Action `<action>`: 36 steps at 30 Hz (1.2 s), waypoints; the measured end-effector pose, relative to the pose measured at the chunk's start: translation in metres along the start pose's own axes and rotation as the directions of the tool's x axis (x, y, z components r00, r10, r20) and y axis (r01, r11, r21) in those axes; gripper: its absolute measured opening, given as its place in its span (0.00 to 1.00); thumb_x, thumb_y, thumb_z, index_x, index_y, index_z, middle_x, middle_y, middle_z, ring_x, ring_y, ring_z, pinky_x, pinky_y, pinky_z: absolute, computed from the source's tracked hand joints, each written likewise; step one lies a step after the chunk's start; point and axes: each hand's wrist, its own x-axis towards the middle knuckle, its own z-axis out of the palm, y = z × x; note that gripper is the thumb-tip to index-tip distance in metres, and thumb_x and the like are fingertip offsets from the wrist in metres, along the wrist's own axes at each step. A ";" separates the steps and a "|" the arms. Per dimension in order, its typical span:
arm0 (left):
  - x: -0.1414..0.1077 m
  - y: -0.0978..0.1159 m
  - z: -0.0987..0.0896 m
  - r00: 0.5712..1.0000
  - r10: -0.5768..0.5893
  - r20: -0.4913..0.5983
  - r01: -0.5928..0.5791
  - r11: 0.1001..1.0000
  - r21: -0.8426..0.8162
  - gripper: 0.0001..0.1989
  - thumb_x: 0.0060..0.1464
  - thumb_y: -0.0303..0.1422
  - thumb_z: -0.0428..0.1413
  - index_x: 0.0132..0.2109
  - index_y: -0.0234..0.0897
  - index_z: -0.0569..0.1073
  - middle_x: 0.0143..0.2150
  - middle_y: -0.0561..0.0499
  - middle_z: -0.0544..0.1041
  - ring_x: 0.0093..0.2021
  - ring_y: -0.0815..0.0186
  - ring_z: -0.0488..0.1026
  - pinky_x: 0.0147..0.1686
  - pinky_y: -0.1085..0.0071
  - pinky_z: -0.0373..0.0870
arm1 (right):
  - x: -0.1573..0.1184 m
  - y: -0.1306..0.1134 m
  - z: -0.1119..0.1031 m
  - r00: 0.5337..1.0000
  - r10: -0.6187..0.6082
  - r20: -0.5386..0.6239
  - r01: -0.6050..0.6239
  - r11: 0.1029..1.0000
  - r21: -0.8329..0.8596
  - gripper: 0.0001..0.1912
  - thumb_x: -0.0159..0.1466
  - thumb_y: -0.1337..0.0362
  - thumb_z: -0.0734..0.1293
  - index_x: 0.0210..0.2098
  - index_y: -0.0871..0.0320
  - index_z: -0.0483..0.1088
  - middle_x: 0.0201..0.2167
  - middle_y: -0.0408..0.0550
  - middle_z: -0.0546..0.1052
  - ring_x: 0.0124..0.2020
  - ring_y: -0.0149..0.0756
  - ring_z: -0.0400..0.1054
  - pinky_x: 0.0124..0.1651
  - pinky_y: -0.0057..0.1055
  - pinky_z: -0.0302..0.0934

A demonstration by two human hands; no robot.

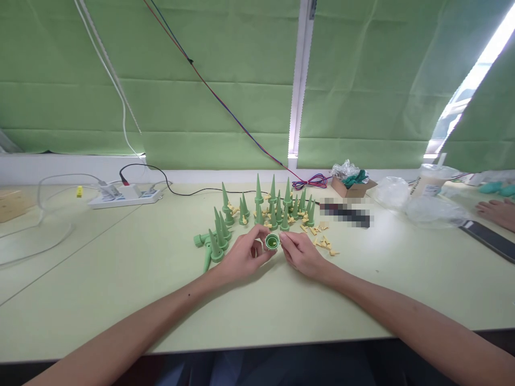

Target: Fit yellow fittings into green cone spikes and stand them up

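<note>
My left hand [246, 253] holds a green cone piece [272, 242] between thumb and fingers, its round hollow base turned toward me. Something small and yellow shows inside the opening. At the right rim of this piece is my right hand [302, 254], its fingers pinched together; whatever they hold is hidden. Behind my hands many green cones [258, 190] stand upright, with small yellow parts among them. A few more green cones [207, 255] lie on their sides left of my left hand. Loose yellow parts [324, 243] are scattered just beyond my right hand.
A power strip [125, 197] with cables is at the back left. Toward the back right are a cardboard box [352, 187], plastic bags [392, 192] and a drink cup [432, 181]. Another person's hand [499, 213] rests near a dark phone [491, 239] at the right edge.
</note>
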 end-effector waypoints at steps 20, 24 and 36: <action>0.009 -0.001 -0.007 0.870 -0.317 0.377 0.453 0.817 -0.358 0.30 0.60 0.54 0.47 0.26 0.31 0.70 0.21 0.46 0.75 0.12 0.74 0.65 0.08 0.79 0.45 | 0.001 0.001 -0.001 0.999 -0.045 0.009 0.045 0.996 -0.075 0.24 0.73 0.53 0.52 0.22 0.56 0.54 0.16 0.39 0.58 0.19 0.29 0.51 0.26 0.30 0.48; 0.009 -0.001 -0.007 0.880 -0.287 0.379 0.426 0.831 -0.358 0.32 0.62 0.54 0.44 0.27 0.30 0.72 0.22 0.46 0.76 0.13 0.74 0.64 0.09 0.79 0.47 | 0.000 0.000 -0.002 0.999 -0.047 0.014 0.048 0.996 -0.080 0.24 0.73 0.53 0.52 0.22 0.56 0.56 0.16 0.39 0.59 0.20 0.29 0.51 0.27 0.29 0.49; 0.007 0.003 -0.007 0.894 -0.260 0.365 0.406 0.814 -0.415 0.27 0.60 0.52 0.50 0.27 0.31 0.73 0.23 0.48 0.74 0.13 0.76 0.61 0.11 0.78 0.46 | -0.001 0.001 -0.002 0.997 -0.073 0.027 0.075 0.990 -0.119 0.22 0.73 0.54 0.52 0.23 0.55 0.53 0.16 0.38 0.58 0.19 0.29 0.50 0.26 0.29 0.48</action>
